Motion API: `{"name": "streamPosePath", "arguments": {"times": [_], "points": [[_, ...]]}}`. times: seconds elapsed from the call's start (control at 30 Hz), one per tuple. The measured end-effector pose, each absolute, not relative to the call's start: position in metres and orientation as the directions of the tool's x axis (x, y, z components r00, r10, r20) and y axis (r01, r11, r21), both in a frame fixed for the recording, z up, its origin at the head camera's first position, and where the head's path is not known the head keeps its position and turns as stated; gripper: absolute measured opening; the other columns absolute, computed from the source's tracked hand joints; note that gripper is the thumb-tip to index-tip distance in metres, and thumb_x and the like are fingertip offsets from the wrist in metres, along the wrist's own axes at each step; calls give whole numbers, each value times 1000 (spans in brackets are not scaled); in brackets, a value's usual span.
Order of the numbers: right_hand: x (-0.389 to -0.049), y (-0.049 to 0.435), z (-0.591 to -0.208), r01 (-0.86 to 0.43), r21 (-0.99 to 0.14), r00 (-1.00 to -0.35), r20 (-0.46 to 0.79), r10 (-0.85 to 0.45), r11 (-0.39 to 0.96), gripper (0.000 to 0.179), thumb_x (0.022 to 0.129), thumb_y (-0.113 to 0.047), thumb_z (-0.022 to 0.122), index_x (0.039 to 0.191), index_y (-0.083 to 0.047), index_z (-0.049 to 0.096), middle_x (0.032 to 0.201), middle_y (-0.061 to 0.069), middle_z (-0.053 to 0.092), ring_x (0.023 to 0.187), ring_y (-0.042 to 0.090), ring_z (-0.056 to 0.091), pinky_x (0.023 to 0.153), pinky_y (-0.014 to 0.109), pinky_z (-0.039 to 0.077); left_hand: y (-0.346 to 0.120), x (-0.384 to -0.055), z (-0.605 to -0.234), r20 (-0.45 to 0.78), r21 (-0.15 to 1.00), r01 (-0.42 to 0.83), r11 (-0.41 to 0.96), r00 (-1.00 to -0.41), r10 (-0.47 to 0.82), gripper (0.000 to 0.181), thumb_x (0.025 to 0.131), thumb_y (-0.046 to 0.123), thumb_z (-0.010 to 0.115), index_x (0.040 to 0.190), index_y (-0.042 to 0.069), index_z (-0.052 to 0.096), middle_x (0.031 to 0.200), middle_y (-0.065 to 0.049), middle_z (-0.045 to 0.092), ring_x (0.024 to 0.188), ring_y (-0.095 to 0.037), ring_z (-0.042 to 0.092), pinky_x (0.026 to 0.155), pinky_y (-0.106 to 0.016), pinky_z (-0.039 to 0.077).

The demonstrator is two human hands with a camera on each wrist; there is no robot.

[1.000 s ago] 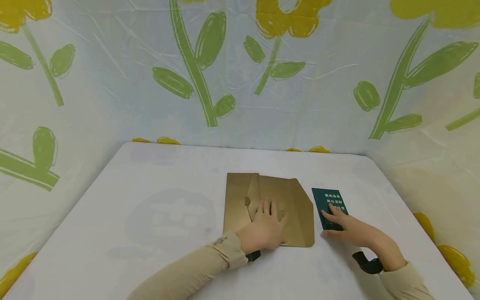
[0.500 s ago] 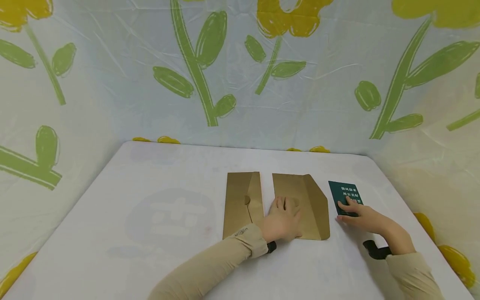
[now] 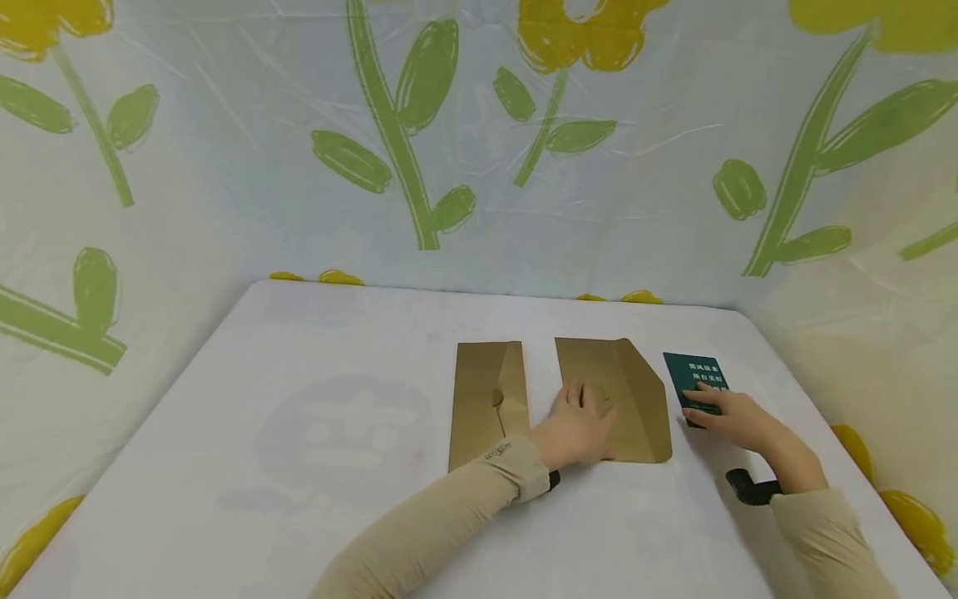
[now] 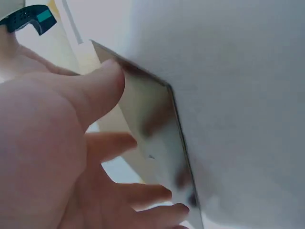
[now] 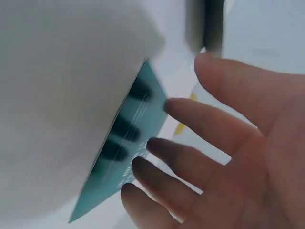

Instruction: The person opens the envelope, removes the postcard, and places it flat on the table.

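Two brown paper envelopes lie side by side on the white table. The left envelope (image 3: pixel 479 391) has its flap folded down, with a small round catch. On the right envelope (image 3: pixel 639 391) the angled flap is spread out toward the right. My left hand (image 3: pixel 580 423) lies over this right envelope, fingers extended; in the left wrist view the thumb is at the edge of the envelope (image 4: pixel 159 114). Farther right, my right hand (image 3: pixel 737 420) reaches over a dark green card (image 3: pixel 684 370) with white lettering. In the right wrist view its spread fingers stand just by the card (image 5: pixel 102 183).
The white table (image 3: pixel 337 532) has rounded far corners. A cloth backdrop (image 3: pixel 636 191) with yellow flowers and green leaves surrounds it at the back and sides. Each wrist wears a black strap (image 3: pixel 751 489).
The right envelope slid rightward and away with my left hand, uncovering the left envelope and leaving a gap. The green card moved right and farther back under my right hand.
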State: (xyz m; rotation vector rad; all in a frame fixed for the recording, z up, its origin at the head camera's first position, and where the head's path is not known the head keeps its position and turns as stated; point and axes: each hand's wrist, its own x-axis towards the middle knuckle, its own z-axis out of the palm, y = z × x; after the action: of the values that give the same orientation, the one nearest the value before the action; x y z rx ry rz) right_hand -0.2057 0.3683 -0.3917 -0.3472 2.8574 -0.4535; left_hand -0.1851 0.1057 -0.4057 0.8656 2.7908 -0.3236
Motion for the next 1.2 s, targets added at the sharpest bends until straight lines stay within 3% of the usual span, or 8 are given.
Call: {"name": "streamPosePath", "arguments": {"times": [0.13, 0.3, 0.77, 1.2], "points": [[-196, 362, -390, -186, -307, -951, -183, -250, 933, 58, 97, -29, 63, 137, 11, 49, 140, 46, 34, 122, 65, 40, 92, 71, 39, 99, -171, -405, -294, -169, 607, 776, -783, 548, 66, 101, 59, 38, 158, 33, 21, 162, -10, 20, 148, -29, 22, 118, -38, 21], [-189, 360, -393, -113, -314, -938, -278, -205, 943, 64, 98, -30, 60, 141, 12, 42, 142, 49, 25, 124, 69, 31, 93, 73, 37, 99, -161, -402, -377, -181, 617, 766, -763, 526, 61, 103, 53, 35, 159, 35, 19, 164, -7, 16, 149, -25, 18, 118, -34, 17], [-207, 378, -397, -69, -351, -943, -284, -176, 934, 64, 99, -29, 58, 144, 11, 37, 146, 47, 19, 129, 69, 21, 98, 75, 28, 113, -183, -410, -306, -144, 593, 792, -788, 534, 54, 106, 45, 33, 158, 37, 21, 163, -8, 18, 149, -25, 19, 117, -33, 21], [-237, 399, -401, -87, -343, -949, -256, -182, 935, 57, 100, -27, 54, 140, 11, 42, 143, 46, 24, 127, 69, 24, 99, 75, 27, 136, -202, -412, -256, -95, 566, 819, -809, 529, 49, 109, 32, 29, 158, 35, 23, 162, -10, 24, 148, -27, 23, 116, -33, 26]]}}
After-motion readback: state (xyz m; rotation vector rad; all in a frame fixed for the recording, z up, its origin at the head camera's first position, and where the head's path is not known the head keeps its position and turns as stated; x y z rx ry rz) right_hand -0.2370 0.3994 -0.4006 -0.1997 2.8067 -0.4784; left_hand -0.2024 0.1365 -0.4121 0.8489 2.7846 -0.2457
